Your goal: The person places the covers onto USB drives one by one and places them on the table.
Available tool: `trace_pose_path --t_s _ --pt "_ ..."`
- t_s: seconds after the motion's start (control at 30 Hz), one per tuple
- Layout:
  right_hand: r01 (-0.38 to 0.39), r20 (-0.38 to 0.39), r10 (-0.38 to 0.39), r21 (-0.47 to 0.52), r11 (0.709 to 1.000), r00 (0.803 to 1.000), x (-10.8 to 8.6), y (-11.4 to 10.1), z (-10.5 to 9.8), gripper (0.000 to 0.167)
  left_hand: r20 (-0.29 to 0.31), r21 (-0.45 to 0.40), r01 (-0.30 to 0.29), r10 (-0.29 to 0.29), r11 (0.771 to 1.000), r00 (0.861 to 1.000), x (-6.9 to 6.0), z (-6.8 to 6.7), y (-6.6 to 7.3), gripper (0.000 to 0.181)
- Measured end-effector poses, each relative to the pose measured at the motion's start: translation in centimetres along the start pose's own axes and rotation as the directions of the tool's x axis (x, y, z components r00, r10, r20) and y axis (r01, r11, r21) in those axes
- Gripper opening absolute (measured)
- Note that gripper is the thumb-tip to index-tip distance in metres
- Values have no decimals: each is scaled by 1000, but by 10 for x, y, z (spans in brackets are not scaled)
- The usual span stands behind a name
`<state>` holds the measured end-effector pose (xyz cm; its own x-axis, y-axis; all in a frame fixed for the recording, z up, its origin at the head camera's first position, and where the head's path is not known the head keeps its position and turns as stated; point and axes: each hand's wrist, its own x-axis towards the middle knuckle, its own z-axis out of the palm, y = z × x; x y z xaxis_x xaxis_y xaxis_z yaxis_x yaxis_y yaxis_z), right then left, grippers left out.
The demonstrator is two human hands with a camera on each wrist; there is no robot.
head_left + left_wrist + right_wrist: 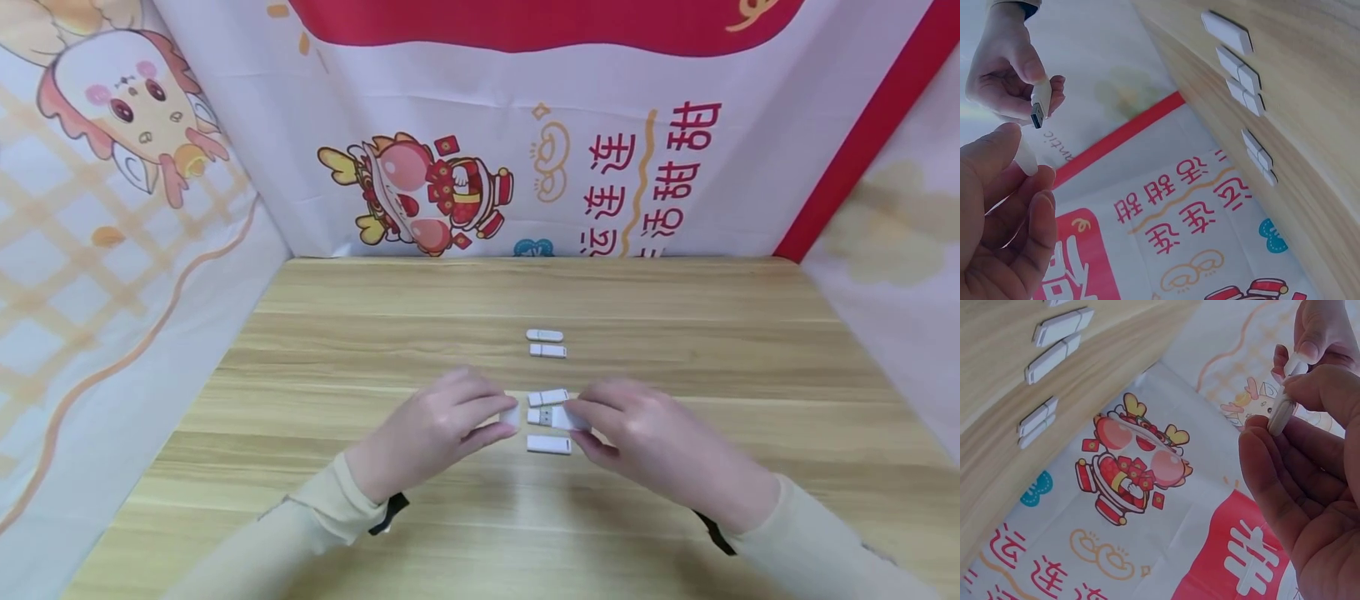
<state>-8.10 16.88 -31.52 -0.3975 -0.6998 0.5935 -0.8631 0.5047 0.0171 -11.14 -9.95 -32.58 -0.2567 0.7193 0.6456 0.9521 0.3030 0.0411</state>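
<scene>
My left hand (442,421) pinches a small white cap (1026,157) between thumb and fingertips. Facing it, my right hand (645,425) grips a white USB stick (1041,97) by its body. The stick's bare metal plug (1037,117) points toward the cap, with a gap between them. In the right wrist view, the stick (1281,414) shows between thumb and fingers. Both hands are raised above the wooden table. Beneath the held stick, a capped white USB stick (533,416) is partly hidden in the head view.
Other white USB sticks lie on the wooden table (337,333): one (548,444) nearest me, one (547,397) slightly slanted by the right fingertips, and a pair farther back, a rectangular one (548,351) and a rounded one (543,335). Printed cloth (450,92) hangs around the table.
</scene>
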Motion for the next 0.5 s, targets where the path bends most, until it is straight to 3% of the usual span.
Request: trace_pose_path --t_s 0.5 --pt "-7 13 7 24 1000 1000 -8 -14 7 40 34 -26 -32 33 999 999 -1 9 9 27"
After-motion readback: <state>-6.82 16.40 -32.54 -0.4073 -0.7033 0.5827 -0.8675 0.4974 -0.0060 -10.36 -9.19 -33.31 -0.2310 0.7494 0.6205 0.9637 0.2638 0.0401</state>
